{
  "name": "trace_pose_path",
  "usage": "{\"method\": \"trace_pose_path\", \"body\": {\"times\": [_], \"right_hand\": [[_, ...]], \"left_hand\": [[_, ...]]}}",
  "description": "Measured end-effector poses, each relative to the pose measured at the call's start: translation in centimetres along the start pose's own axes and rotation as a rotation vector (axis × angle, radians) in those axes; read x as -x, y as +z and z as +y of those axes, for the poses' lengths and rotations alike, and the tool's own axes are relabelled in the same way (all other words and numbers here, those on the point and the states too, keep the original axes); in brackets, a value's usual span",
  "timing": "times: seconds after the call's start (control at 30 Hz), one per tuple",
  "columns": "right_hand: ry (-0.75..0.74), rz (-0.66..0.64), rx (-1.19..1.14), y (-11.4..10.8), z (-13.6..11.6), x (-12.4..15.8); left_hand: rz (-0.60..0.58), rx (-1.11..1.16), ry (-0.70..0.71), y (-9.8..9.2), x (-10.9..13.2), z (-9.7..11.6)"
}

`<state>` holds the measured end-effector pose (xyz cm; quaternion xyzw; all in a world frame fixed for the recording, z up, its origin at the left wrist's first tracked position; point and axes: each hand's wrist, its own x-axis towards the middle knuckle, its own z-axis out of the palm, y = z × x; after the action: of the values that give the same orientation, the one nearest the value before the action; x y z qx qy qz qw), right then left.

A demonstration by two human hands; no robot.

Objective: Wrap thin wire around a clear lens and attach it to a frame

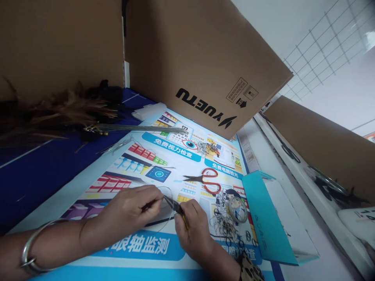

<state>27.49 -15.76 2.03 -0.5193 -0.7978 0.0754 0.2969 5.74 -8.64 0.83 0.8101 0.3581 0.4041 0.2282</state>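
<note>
My left hand (133,208) is closed in a pinch at the middle of the table, a silver bangle (27,255) on its wrist. A thin wire (172,212) curves in a loop out from its fingertips. My right hand (193,230) grips pliers (173,203) with dark jaws and a yellow-edged handle. The jaw tips meet the wire close to my left fingertips; their exact grip on it is too small to tell. Beyond both hands lie red-handled scissors (205,180), blades pointing left. Right of my right hand is a pile of small wire pieces and dark rings (224,222).
A printed sheet (140,244) covers the blue table (26,195). Dark brown feathers (58,111) and a bundle of straight wires (140,128) lie at the back left. A teal box (268,222) stands open at the right. Large cardboard (187,50) rises behind.
</note>
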Motion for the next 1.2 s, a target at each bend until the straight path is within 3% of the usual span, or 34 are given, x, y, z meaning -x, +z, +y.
{"method": "trace_pose_path", "body": {"times": [0.17, 0.37, 0.53, 0.7, 0.93, 1.2], "right_hand": [[-0.024, 0.014, -0.016, 0.0, 0.0, -0.1], [-0.029, 0.034, -0.035, -0.1, 0.2, 0.0], [-0.014, -0.001, -0.048, -0.4, 0.3, -0.1], [0.036, -0.044, -0.039, -0.1, 0.3, 0.0], [0.064, -0.045, -0.012, 0.1, 0.5, 0.3], [0.062, 0.085, 0.047, -0.3, 1.3, 0.0]], "left_hand": [[-0.002, 0.066, -0.079, 0.0, 0.0, 0.2], [-0.163, 0.317, -0.318, -0.6, -0.4, 0.5], [-0.217, 0.425, -0.375, -0.9, -0.6, 0.8], [-0.135, 0.304, -0.296, -0.5, -0.2, 0.0], [0.008, 0.066, 0.036, -0.6, -0.8, -1.9], [-0.028, -0.094, 0.146, -0.5, -0.3, -2.7]]}}
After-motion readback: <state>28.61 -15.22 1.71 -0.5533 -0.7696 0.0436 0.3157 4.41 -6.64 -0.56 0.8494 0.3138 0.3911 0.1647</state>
